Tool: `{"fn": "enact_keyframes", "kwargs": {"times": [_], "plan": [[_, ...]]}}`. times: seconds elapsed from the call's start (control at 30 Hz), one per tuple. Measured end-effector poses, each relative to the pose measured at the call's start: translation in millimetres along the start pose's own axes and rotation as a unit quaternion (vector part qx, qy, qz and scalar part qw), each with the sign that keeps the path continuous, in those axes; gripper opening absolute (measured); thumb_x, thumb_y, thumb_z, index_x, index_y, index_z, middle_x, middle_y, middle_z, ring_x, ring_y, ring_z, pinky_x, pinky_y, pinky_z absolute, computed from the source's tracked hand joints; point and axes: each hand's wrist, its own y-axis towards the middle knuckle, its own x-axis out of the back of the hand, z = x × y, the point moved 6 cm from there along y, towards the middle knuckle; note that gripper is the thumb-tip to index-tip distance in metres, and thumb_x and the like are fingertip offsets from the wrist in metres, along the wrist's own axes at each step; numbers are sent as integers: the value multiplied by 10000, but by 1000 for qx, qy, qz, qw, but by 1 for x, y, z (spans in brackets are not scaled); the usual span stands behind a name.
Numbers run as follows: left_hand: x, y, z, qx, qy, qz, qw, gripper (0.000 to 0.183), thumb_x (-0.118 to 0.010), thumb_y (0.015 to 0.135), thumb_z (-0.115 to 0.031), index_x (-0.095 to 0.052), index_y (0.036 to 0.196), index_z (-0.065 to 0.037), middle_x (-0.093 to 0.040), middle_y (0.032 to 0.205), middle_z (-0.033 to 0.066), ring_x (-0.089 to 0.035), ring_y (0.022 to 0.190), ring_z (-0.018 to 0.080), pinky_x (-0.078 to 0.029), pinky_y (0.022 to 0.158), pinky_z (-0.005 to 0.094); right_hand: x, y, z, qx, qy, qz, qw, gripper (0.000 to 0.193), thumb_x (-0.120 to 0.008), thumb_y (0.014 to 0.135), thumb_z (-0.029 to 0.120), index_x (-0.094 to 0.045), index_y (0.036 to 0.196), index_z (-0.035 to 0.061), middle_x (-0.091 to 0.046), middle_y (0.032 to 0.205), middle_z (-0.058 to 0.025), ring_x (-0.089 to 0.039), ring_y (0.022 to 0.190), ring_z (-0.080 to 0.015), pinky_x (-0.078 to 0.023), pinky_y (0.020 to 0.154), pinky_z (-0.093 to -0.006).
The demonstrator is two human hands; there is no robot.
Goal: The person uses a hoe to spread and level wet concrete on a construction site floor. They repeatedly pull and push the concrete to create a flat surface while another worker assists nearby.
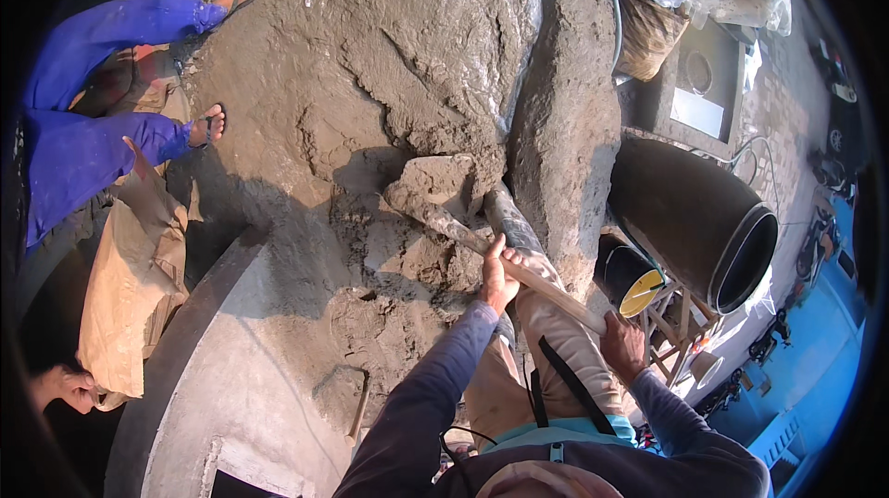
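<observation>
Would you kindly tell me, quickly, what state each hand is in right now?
Left hand: closed, holding the wooden handle of a hoe-like tool.
Right hand: closed, holding the same handle near its end.

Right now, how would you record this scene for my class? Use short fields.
Left hand: grips shovel, nearer its head
Right hand: grips shovel near the handle's end
Ground: lumpy grey mud
Other person: blue trousers; hand at brown bag
Picture's right: dark barrel, bucket
</observation>
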Motion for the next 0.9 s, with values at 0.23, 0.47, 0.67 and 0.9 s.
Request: {"fn": "enact_keyframes", "kwargs": {"times": [0.23,0.47,0.67,0.9], "plan": [[-91,44,-298,-297,208,-128,923,283,-743,974,-290,-536,853,-140,-459,684,-62,-465,549,96,-428,512,300,-72,180,196,152,268,113,945,290,-718,892,236,-644,1090,38,-700,812,-123,-676,715,-328,-531,682,-449],[-90,35,-357,-406,399,-188,800,400,-744,965,-233,-464,1147,-12,-551,786,55,-535,562,142,-466,469,325,-123,167,281,70,572,422,700,193,-726,917,218,-642,919,44,-599,652,-30,-568,526,-130,-430,464,-324],[23,86,-197,-202,247,-155,935,249,-773,938,-212,-546,961,-111,-531,717,-3,-527,538,155,-476,493,323,-147,113,130,-2,450,413,792,159,-748,899,145,-654,948,26,-603,662,-34,-558,497,-130,-432,449,-285],[31,20,8,-102,-79,29,991,260,-785,930,-296,-564,879,-167,-540,797,-28,-557,829,159,-481,855,391,-13,108,-52,157,71,217,961,356,-736,784,228,-672,1106,91,-737,932,-148,-731,859,-294,-568,785,-429]]}}
